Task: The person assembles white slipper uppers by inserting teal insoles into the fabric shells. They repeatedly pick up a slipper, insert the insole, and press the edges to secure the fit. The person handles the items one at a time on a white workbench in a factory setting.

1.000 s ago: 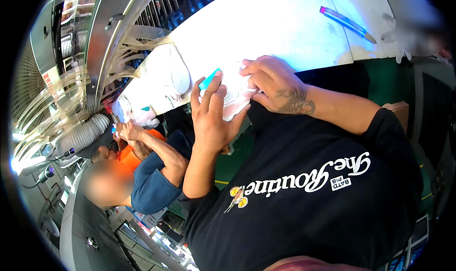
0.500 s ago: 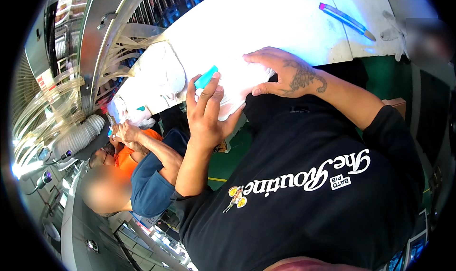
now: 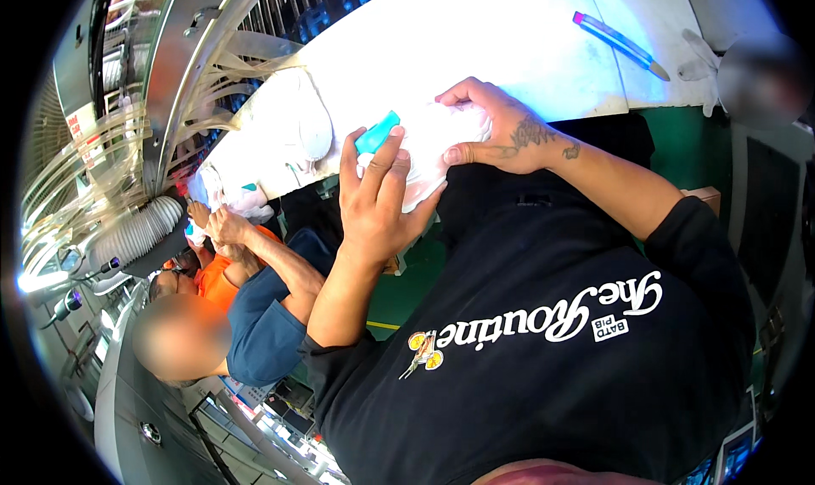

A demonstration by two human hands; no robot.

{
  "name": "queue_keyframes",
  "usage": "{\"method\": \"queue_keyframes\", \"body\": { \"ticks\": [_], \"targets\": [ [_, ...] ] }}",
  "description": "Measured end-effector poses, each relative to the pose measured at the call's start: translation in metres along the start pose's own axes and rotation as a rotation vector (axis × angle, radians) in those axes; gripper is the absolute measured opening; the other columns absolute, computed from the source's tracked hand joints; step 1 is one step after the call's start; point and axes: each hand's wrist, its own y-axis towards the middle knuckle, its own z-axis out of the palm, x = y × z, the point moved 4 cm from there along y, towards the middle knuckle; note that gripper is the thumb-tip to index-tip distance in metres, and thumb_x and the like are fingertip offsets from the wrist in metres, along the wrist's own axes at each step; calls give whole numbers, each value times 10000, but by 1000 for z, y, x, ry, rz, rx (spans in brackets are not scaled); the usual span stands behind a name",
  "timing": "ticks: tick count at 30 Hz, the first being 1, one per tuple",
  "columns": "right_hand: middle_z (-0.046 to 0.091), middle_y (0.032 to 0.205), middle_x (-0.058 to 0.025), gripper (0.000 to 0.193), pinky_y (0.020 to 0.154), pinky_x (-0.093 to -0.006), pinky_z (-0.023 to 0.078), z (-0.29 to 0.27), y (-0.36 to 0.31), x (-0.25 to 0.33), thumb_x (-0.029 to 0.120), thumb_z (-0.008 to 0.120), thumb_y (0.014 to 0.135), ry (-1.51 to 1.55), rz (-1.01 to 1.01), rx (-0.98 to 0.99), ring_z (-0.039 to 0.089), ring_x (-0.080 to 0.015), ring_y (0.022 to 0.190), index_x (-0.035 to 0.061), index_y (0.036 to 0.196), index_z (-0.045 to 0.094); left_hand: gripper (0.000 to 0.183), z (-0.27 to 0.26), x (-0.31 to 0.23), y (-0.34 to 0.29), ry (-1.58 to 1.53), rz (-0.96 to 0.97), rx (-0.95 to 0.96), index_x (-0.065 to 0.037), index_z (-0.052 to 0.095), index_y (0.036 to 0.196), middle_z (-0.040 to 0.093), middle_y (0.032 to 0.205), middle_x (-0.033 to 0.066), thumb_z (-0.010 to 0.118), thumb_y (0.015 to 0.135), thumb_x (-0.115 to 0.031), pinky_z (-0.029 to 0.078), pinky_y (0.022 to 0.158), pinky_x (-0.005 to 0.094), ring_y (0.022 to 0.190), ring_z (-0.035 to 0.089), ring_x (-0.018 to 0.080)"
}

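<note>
Over the near edge of the white table, both of my hands grip a soft-looking white item (image 3: 424, 158); its exact kind I cannot make out in the glare. My left hand (image 3: 378, 200) is curled at the item's left end. A teal piece (image 3: 378, 134) with a smooth, tapered shape sticks up between its fingers; whether it is joined to the white item I cannot tell. From the right, my right hand (image 3: 514, 137) closes round the other end, thumb on the near side and fingers on the far side.
A brush (image 3: 620, 45) with a blue handle lies on the white table (image 3: 526, 26). Another white, rounded item (image 3: 297, 120) rests to the left. Something white and glove-like (image 3: 700, 64) hangs at the right edge. Left are co-workers, pale hoses (image 3: 93, 137) and a corrugated duct (image 3: 140, 230).
My right hand has turned a little, its fingers curling more round the white item. The teal piece has shifted slightly up and to the right in my left hand.
</note>
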Motion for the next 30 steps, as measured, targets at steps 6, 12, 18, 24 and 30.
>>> {"method": "queue_keyframes", "body": {
  "ticks": [6,12,18,24,30],
  "targets": [
    [650,1315,-178,722,1070,-451,510,-8,10,6,438,925,862,148,137,133,624,-322,1251,81,1369,555,582,2,-9,-1,40,49,-7,42,677,1126,719,1361,225,982,674,-164,488,1099,676,1201,687,502],
    [602,1371,-205,816,1095,-466,491,-8,11,12,494,919,855,94,120,176,590,-347,1299,46,1400,510,606,-7,-9,2,29,107,14,47,681,1143,716,1353,228,986,670,-176,496,1092,674,1211,663,536],
    [595,1386,-229,824,1120,-502,475,-2,-1,21,566,849,898,-187,9,28,580,-397,1323,37,1428,504,605,-4,-14,1,58,104,1,55,690,1150,701,1382,205,979,674,-181,500,1096,660,1243,650,522],
    [604,1401,-269,855,1139,-498,467,3,-16,37,580,806,931,-206,43,-39,582,-407,1339,6,1486,502,574,-10,-19,7,56,102,12,51,719,1121,710,1356,191,976,669,-192,512,1093,642,1225,661,497],
    [643,1358,-279,880,1087,-489,521,-1,-14,33,635,766,958,-106,69,-51,663,-403,1253,0,1492,472,581,-10,-21,19,35,75,5,26,700,1126,737,1318,195,990,679,-203,528,1088,615,1218,672,508]
  ]
}}
